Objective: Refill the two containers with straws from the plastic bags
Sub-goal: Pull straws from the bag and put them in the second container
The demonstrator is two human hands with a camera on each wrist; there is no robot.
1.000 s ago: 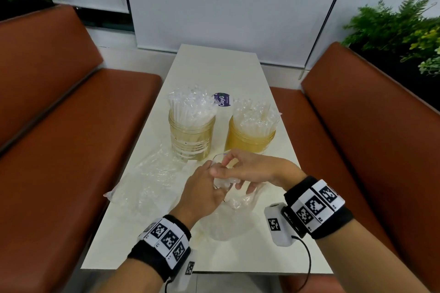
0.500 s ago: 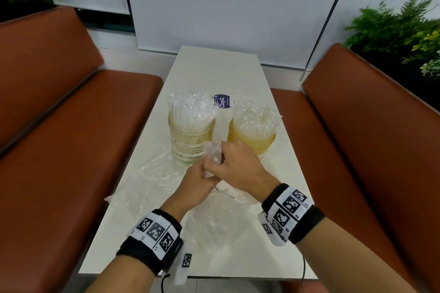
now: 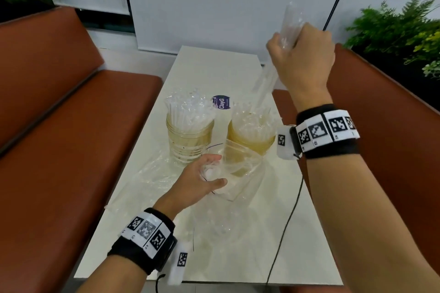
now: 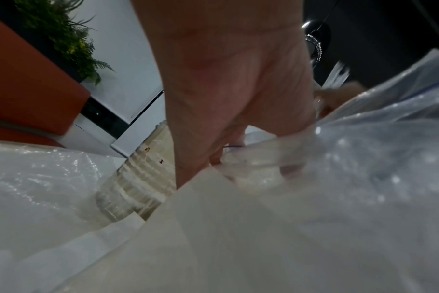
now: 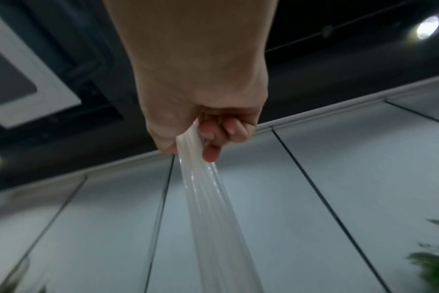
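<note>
Two clear jars of wrapped straws stand mid-table: the left jar (image 3: pixel 189 137) and the right jar (image 3: pixel 252 134). My right hand (image 3: pixel 301 54) is raised above the right jar and grips a bundle of clear straws (image 3: pixel 269 71), whose lower ends point down at that jar; the same bundle of straws (image 5: pixel 208 198) runs out of the fist (image 5: pixel 208 126) in the right wrist view. My left hand (image 3: pixel 204 178) holds the mouth of a clear plastic bag (image 3: pixel 238 173) just in front of the jars. The bag (image 4: pixel 338 178) fills the left wrist view below my left hand (image 4: pixel 238 99).
Another crumpled plastic bag (image 3: pixel 154 173) lies flat on the white table (image 3: pixel 214 69) left of my hand. A purple sticker (image 3: pixel 221 102) sits behind the jars. Brown benches (image 3: pixel 71 150) flank the table, and a black cable (image 3: pixel 285 233) runs from my right wrist.
My right hand has pulled a bundle of straws out of the bag and lifted it up and to the right, above the right jar. My left hand stays low, holding the bag.
</note>
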